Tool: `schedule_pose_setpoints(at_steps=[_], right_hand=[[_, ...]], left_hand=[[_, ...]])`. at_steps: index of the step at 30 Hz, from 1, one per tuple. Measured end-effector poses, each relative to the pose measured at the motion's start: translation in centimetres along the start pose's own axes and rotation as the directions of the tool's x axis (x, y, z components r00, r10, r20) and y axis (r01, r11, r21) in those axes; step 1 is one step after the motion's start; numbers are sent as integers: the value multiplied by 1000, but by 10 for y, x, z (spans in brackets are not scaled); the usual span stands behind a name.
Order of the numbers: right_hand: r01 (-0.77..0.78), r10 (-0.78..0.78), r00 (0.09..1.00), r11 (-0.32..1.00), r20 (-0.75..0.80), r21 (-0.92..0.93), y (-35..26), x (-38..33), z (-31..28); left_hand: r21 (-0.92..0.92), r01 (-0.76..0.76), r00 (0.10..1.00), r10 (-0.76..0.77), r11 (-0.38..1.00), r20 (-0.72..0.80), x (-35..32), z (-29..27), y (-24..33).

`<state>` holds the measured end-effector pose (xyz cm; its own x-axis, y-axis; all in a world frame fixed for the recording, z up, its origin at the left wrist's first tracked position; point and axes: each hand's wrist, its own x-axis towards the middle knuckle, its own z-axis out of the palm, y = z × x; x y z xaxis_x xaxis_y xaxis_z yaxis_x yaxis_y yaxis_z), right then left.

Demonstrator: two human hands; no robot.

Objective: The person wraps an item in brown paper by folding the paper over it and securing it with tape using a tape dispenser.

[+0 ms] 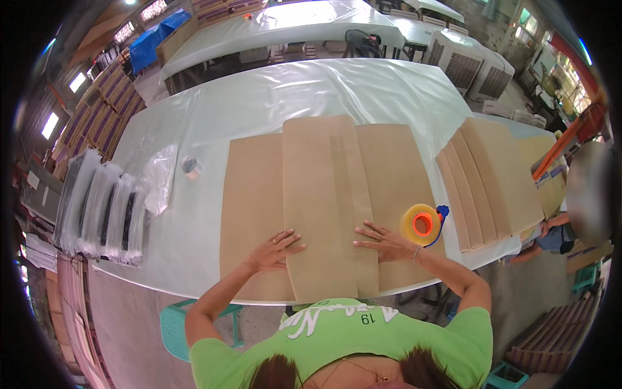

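A brown cardboard sheet (251, 194) lies flat on the table in front of me. Over its middle runs a long narrower cardboard piece (321, 194), folded and slightly raised, with a crease down its right part. My left hand (277, 251) rests with fingers spread on the left edge of this piece. Against its right edge lies my right hand (383, 244), fingers stretched out and apart. Neither hand holds anything. Just beyond my right wrist, a tape dispenser (422, 224) with a clear yellowish roll, orange hub and blue handle sits on the sheet.
Flat cardboard pieces (486, 185) are stacked at the right. Plastic-wrapped bundles (107, 211) lie at the left, near a small tape roll (191, 167). A green stool (178, 330) stands below the table's left front edge. Another person's hand (554, 222) shows at the far right.
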<state>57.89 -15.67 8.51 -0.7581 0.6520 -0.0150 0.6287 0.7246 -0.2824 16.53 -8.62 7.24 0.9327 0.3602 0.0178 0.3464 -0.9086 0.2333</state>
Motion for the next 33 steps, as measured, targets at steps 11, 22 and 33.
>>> schedule_pose_setpoints(at_steps=[11,22,33], right_hand=[[-33,35,995,999,-96,20,-7,-3,10],[-193,302,830,944,-469,266,-24,-4,58],[-205,207,943,978,-260,34,-6,-11,42]], left_hand=[[19,29,1000,-29,999,-8,-1,7,3],[-79,84,973,-99,993,-208,-3,41,4],[-36,64,983,-69,997,-171,-2,30,-1]])
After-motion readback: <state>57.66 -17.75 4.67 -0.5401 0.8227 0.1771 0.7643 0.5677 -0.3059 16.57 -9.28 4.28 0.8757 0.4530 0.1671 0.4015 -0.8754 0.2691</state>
